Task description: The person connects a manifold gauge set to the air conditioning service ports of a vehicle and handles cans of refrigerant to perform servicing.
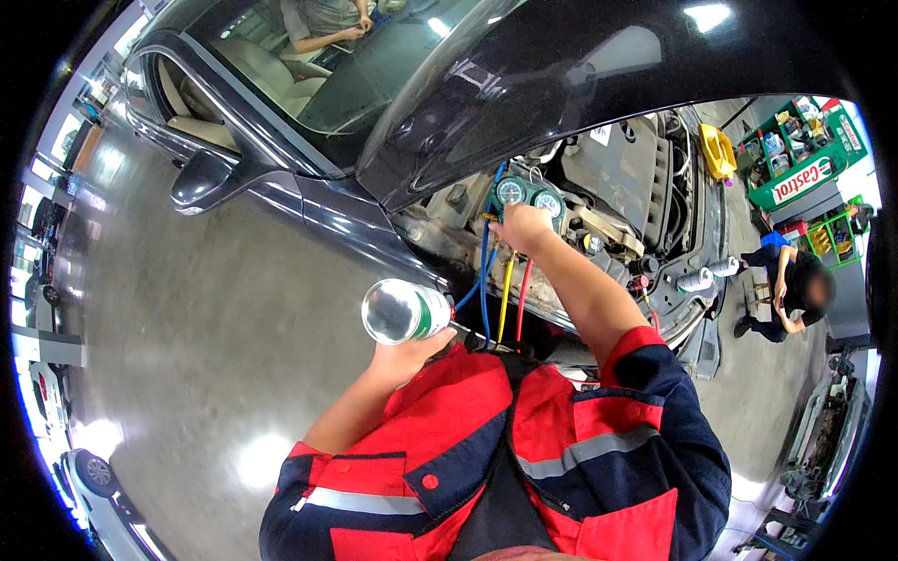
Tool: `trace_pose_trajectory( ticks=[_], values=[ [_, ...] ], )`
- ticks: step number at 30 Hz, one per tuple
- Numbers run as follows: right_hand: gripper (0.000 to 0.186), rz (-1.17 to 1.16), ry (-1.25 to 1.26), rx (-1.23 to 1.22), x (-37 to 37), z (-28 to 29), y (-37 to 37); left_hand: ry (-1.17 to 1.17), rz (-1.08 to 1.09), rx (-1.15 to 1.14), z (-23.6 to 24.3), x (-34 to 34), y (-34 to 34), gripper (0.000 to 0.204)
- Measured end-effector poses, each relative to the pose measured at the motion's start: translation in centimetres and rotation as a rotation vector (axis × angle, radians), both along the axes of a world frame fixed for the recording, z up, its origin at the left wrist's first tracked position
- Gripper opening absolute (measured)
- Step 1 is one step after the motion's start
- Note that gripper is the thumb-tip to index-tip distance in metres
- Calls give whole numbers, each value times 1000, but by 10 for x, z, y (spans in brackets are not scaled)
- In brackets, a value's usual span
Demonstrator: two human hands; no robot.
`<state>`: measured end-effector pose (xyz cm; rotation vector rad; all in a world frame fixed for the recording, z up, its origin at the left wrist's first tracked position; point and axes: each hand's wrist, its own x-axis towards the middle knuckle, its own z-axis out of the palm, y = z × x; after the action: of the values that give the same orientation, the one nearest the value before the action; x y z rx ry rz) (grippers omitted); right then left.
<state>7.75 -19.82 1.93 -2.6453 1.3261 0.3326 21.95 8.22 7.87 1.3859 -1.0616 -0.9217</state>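
My left hand (409, 357) is wrapped round a metal can (394, 312) with a green and white label. The can is tilted, its round silver base turned up toward me. Over the engine bay, my right hand (524, 226) is closed at the lower edge of a manifold gauge set (534, 194) with two round dials. Its fingertips are partly hidden. From the gauge set hang a blue hose (485, 290), a yellow hose (507, 297) and a red hose (524, 299). Where the hoses end near my jacket is hidden.
A dark car with its hood (599, 56) raised fills the far side; its engine cover (617, 173) shows. Two white cans (694, 280) stand on the car's front edge. At the right, another person (795, 290) sits near a green tool cart (800, 178). A side mirror (208, 180) juts out left.
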Motion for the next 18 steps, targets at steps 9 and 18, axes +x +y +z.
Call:
trace_pose_trajectory(
  ticks=[9, 18],
  values=[
    [28, 127, 65, -7, -5, -2, 0, 67, -94, 106, -1, -1, -2, 33],
    [36, 182, -154, -159, -18, -29, -1, 85, -133, 165, -28, -3, 0, 50]
  ],
)
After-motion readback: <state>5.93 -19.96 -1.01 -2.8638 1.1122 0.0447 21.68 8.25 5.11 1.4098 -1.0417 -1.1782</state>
